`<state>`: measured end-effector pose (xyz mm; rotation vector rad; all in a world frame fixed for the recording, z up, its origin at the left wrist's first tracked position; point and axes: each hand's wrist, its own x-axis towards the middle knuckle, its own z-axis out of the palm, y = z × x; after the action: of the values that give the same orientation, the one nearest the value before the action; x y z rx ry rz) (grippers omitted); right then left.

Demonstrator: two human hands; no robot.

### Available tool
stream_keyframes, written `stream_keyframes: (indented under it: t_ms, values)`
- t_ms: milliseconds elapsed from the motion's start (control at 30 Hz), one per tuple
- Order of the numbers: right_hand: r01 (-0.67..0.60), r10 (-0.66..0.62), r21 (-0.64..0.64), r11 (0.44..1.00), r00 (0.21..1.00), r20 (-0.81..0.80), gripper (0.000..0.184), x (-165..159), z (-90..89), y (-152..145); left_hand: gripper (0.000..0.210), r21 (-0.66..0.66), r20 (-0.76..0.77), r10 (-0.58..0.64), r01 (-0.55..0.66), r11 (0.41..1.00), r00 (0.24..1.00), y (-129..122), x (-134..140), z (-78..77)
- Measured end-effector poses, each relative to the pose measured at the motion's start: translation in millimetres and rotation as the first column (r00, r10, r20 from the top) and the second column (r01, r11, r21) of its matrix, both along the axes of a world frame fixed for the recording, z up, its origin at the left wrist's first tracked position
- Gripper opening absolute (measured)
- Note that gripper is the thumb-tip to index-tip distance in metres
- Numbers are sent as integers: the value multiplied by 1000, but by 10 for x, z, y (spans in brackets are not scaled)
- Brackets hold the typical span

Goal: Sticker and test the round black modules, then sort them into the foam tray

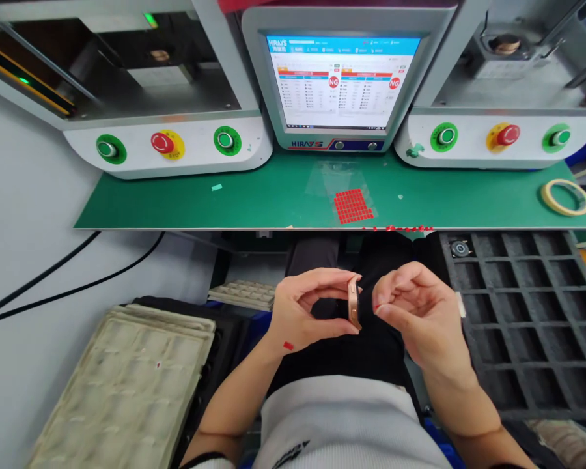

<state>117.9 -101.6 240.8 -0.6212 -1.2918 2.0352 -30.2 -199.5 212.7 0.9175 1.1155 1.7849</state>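
Above my lap, my left hand (308,305) grips a rose-gold smartwatch case (354,303) by its two ends, between thumb and fingers. The case stands edge-on, with its side buttons facing me. Just to its right, my right hand (413,309) is closed in a pinch, apart from the case. A bit of red, apparently a small red sticker (377,307), shows at its fingertips. Another red sticker (288,346) is stuck on my left wrist. On the green bench lies a sheet of small red stickers (352,206), and more red pieces (404,228) line the front edge.
A monitor (339,85) showing "NG" stands between two machines with green buttons (226,141) and red stop buttons (508,135). On the right, a black compartment tray (528,306) holds a round watch part (461,249). Pale trays (127,378) are stacked left. A tape roll (565,197) lies far right.
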Motion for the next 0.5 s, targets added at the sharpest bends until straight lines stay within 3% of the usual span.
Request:
stream_keyframes:
  t_ms: [133, 400, 500]
  values:
    - [-55, 57, -109, 993, 998, 8, 26, -9, 11, -5, 61, 31, -64, 26, -24, 999, 998, -7, 2, -3]
    - [-43, 44, -123, 991, 999, 3, 27, -25, 4, -3, 55, 34, 10, -53, 53, 998, 999, -14, -8, -28]
    - [-72, 72, -187, 980, 997, -4, 29, -57, 4, -31, 58, 46, -65, 12, -9, 999, 998, -8, -6, -43]
